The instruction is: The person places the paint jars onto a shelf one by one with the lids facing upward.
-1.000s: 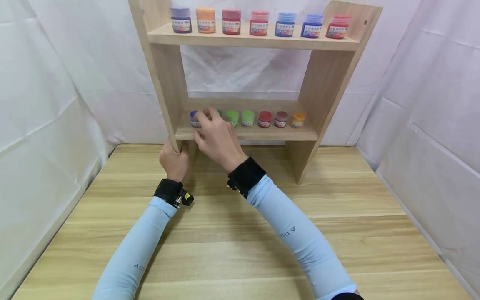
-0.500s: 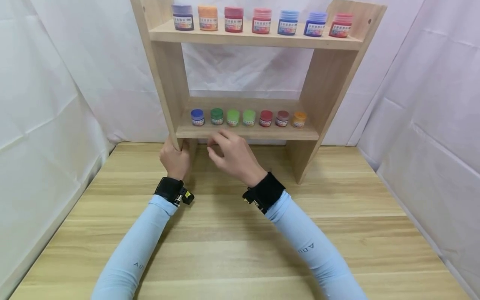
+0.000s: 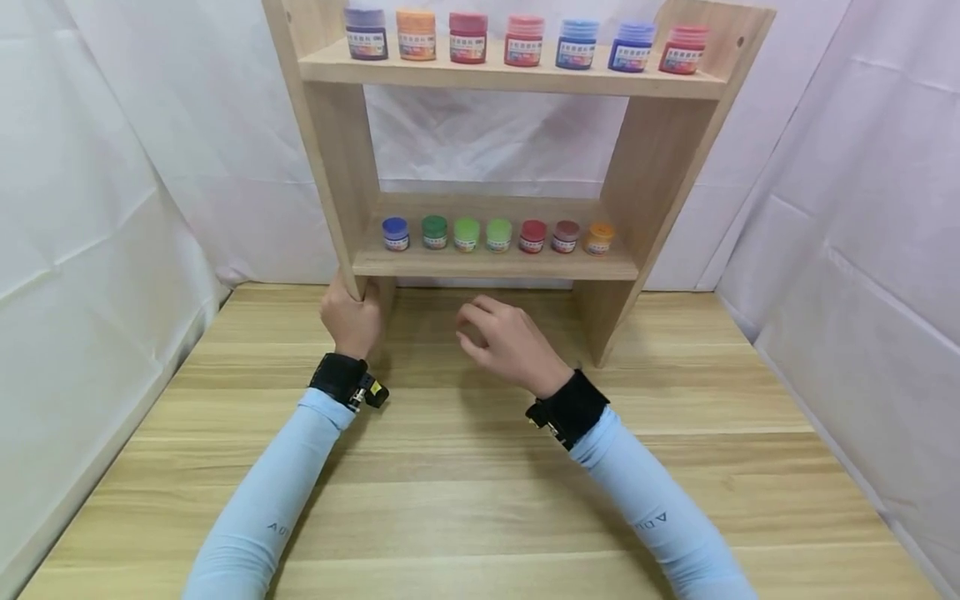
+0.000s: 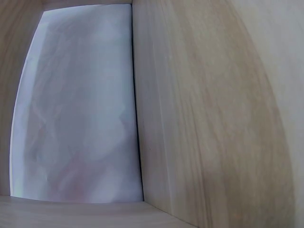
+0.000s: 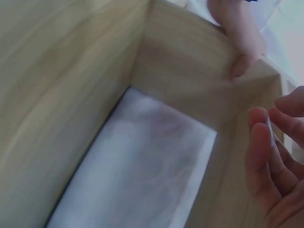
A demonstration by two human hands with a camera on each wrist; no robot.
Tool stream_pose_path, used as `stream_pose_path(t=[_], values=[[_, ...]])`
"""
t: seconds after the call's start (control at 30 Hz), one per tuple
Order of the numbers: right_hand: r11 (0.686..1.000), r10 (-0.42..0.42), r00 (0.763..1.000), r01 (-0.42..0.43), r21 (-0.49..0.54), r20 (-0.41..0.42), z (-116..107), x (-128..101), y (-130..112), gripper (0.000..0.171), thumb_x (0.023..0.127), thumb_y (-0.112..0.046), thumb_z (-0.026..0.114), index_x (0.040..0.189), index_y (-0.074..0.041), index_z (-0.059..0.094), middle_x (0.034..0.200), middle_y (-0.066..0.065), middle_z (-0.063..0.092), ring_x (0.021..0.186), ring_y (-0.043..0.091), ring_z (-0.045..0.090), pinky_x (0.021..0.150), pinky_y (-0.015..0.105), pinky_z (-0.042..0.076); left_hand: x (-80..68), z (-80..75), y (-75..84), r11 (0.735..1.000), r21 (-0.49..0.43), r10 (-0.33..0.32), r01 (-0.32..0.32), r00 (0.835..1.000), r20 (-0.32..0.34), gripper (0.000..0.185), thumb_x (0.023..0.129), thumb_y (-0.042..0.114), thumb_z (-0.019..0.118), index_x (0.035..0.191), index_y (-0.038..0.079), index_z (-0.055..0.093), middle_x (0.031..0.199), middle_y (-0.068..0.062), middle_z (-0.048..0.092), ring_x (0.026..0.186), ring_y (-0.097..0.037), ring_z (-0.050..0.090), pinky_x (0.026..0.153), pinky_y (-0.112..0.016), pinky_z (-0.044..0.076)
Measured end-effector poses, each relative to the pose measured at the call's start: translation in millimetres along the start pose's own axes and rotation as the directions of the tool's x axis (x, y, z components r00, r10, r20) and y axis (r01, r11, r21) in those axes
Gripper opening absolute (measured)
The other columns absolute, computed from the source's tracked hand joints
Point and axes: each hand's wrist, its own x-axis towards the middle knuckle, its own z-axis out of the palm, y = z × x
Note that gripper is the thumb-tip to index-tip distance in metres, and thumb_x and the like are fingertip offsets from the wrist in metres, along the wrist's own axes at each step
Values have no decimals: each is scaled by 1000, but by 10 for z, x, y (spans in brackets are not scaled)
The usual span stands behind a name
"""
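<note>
A wooden shelf unit stands on the table. My left hand grips the lower front edge of its left side panel. That hand's fingers are mostly hidden in the head view; part of the left hand also shows at the top of the right wrist view, thumb over the panel. Below the lower shelf, in front of the unit, my right hand hovers with loosely curled fingers and holds nothing. The nearest jars above it are a light green jar and a red jar, standing upright.
Along the lower shelf also stand a blue jar, a dark green jar, a brown jar and an orange jar. Several larger paint jars, including a red one, line the upper shelf. White cloth surrounds the table.
My right hand has withdrawn from the left end of the lower shelf, moving down and to the right. The blue and dark green jars are now uncovered. My left hand keeps its grip.
</note>
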Motion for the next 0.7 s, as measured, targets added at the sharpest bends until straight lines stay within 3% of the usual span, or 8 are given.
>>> stream_pose_path(t=[0.23, 0.5, 0.7], values=[[999, 22, 998, -19, -50, 65, -21, -313, 195, 9, 96, -14, 68, 104, -11, 71, 99, 2, 69, 65, 6, 57, 59, 23, 48, -16, -6, -12, 1000, 7, -13, 13, 1000, 11, 20, 92, 16, 67, 99, -3, 67, 78, -20, 60, 70, -35, 52, 67, -44, 36], [995, 39, 996, -32, -96, 77, -40, -520, 312, 14, 97, -16, 69, 109, -9, 73, 100, 4, 71, 64, 6, 61, 57, 23, 49, -34, -69, -27, 999, -5, -32, 32, 999, 42, 22, 91, 17, 68, 101, -2, 67, 79, -19, 60, 70, -34, 53, 68, -43, 36], [993, 59, 996, -51, -102, 73, -46, -497, 345, 12, 96, -16, 70, 106, -10, 73, 96, 4, 70, 64, 8, 64, 57, 24, 49, -6, -150, -73, 999, -37, 19, -18, 999, 29, 41, 85, 22, 70, 120, 0, 67, 106, -23, 73, 97, -40, 69, 85, -55, 51]])
